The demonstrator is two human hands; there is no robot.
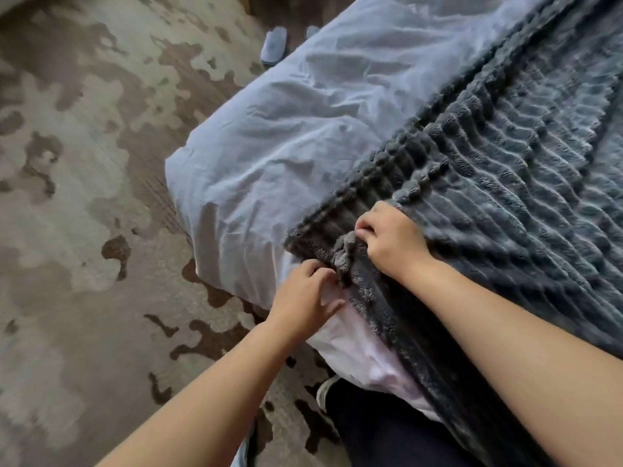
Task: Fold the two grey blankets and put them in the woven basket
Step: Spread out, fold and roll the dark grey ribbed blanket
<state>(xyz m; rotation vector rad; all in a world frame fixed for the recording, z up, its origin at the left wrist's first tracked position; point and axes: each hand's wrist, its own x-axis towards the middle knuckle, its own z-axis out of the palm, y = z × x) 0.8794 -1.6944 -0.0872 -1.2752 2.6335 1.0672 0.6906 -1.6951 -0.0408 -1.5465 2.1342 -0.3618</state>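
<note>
1. No text, label, brand, number or sign could be read anywhere in the head view.
2. The grey blanket (pixel 488 183) showed only its ribbed pile, and the white bed sheet (pixel 303 112) showed only creases.
3. The carpet (pixel 84 163) carried irregular brown blotches, not lettering.
4. The slipper (pixel 273 45) on the floor was too blurred to tell whether it bore any marking.

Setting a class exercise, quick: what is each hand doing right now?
Left hand: fingers at the blanket edge; grip cannot be told.
Right hand: closed on the blanket's bunched corner.
</note>
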